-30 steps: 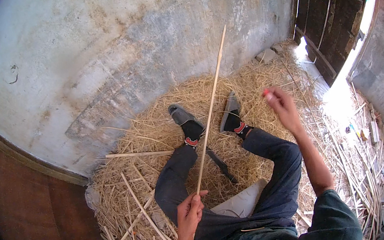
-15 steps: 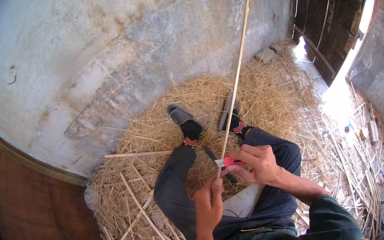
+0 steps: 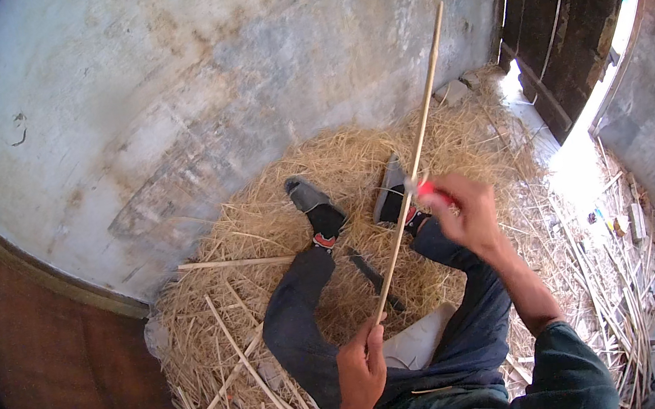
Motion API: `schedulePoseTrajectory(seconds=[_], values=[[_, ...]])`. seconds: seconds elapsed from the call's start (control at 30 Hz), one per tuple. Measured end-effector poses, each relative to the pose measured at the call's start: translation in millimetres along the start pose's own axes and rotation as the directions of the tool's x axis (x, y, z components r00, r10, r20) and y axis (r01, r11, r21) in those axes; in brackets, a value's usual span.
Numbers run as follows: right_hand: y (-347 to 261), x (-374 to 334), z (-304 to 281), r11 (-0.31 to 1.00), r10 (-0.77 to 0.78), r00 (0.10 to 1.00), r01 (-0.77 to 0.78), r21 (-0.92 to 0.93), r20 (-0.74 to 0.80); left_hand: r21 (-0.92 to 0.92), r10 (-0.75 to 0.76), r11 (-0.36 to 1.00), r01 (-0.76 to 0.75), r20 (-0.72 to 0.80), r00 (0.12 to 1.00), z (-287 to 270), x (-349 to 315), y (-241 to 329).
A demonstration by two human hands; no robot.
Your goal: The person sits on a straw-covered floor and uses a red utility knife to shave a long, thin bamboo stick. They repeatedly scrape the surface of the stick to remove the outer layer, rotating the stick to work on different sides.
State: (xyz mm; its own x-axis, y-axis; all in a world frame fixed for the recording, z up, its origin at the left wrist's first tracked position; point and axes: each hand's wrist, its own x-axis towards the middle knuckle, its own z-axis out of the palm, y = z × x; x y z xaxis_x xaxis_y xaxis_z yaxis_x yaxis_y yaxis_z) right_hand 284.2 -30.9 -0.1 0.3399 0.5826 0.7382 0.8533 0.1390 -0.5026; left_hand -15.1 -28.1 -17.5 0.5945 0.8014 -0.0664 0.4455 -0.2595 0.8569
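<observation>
My left hand (image 3: pixel 361 367) is closed round the lower end of a long, pale wooden or bamboo stick (image 3: pixel 426 107), which slants up and away to the right. My right hand (image 3: pixel 467 214) grips a red-handled cutter (image 3: pixel 435 193), slightly smeared by motion. Its light metal end meets the stick about halfway along. Between my legs lies a long dark tool (image 3: pixel 368 270), partly sunk in shavings; its kind is unclear. A whitish, smooth object (image 3: pixel 422 340) shows between my thighs, mostly hidden.
Straw-like shavings (image 3: pixel 262 214) heap around my shoes (image 3: pixel 311 194). Loose sticks (image 3: pixel 235 351) lie at the left and more strips (image 3: pixel 610 307) at the right. A stained wall (image 3: pixel 189 115) rises ahead. A dark wooden door (image 3: pixel 560 13) stands at the far right, a brown panel (image 3: pixel 54 343) at the left.
My right hand has moved the cutter up and right along the stick, away from my left hand. The stick's far tip sits lower. The left hand has barely moved.
</observation>
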Motion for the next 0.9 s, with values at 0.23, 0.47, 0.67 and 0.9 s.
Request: schedulePoseTrajectory(seconds=[0.23,0.47,0.67,0.9], values=[[95.0,53.4,-32.1,0.951,0.231,0.962,-0.254,-0.174,-0.143,-0.034,-0.024,0.999,0.025,0.027,0.999,6.4,-30.7,-38.6],[115.8,39.6,-19.6,0.803,0.481,0.873,-0.475,0.36,0.081,-0.116,-0.082,0.988,0.099,0.144,0.986,-9.3,-23.6,-49.3],[104.5,26.8,-19.2,0.438,0.534,0.774,-0.598,0.672,0.341,-0.173,-0.12,0.973,0.151,0.176,0.977,-19.8,-14.9,-54.6],[111.1,0.6,-29.5,0.943,0.32,0.824,-0.322,-0.079,0.467,0.022,-0.011,1.0,0.013,-0.119,0.993,-25.0,-4.2,-66.9]])
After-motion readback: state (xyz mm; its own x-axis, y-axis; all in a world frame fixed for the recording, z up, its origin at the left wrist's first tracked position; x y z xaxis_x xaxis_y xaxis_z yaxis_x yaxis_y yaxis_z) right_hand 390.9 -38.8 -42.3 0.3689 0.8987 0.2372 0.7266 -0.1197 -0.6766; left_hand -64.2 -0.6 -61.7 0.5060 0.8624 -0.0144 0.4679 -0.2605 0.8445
